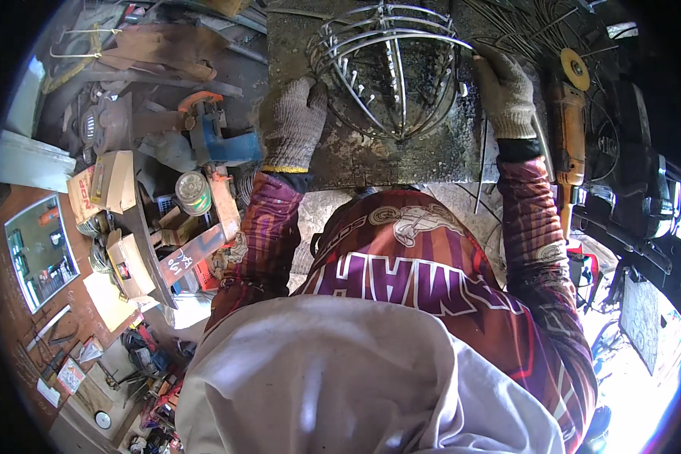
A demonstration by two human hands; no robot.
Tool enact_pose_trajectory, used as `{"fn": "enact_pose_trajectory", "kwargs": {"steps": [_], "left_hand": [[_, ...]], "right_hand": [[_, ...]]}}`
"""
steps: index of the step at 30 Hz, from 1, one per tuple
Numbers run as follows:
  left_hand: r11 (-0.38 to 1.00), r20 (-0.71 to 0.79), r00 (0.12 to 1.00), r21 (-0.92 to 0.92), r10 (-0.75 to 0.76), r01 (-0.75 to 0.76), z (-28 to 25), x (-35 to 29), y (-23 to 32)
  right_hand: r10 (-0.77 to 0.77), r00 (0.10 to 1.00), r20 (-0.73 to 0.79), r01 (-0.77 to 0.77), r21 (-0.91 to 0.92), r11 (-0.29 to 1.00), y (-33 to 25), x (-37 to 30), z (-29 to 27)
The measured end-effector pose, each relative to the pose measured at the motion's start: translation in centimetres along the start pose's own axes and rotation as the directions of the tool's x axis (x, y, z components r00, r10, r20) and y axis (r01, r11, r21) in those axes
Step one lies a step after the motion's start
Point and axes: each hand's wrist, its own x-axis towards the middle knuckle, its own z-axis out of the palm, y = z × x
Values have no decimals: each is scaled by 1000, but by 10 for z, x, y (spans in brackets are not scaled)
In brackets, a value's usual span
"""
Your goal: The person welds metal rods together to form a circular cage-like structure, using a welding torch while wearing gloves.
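A pale cloth head covering [318, 371] fills the lower middle of the frame, nearest of all, with the wearer's maroon patterned jersey [401, 257] just above it. Beyond, at the upper centre, a domed frame of bare metal rods [398, 83] sits on the dark, scuffed tabletop [340, 165], its ribs meeting at the lower point and short pale-tipped pegs [353, 77] poking up inside.

The right hand [505, 94], in a knitted glove, is at the frame's right side; a curved rod runs into its fingers, so that grip looks closed on the rim. The left hand [290, 117], gloved too, lies against the opposite side, but its fingertips are hidden and I can't tell whether its grip is closed.

To my eye, steadying a thing this springy wants both hands across from each other, pressing evenly, with fingers kept off the pegs and rod ends. I'd mind the right elbow, too: an orange angle grinder [567, 129] lies just beside that forearm. Over at the left, a blue bench vise [231, 147] stands near the left glove.
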Motion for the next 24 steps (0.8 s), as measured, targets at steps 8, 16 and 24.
{"fn": "enact_pose_trajectory", "kwargs": {"steps": [8, 16, 24], "left_hand": [[995, 117, 989, 65, -85, 77, -16, 5, 12], [995, 111, 992, 85, -58, 48, -16, 6, 10], [999, 93, 994, 16, -52, 51, -7, 7, 6]], "right_hand": [[120, 991, 60, -122, 37, 992, -11, -3, 0], [144, 988, 56, -149, 88, 985, -3, -4, 4], [36, 999, -11, -35, 48, 998, -4, 5, 0]]}}
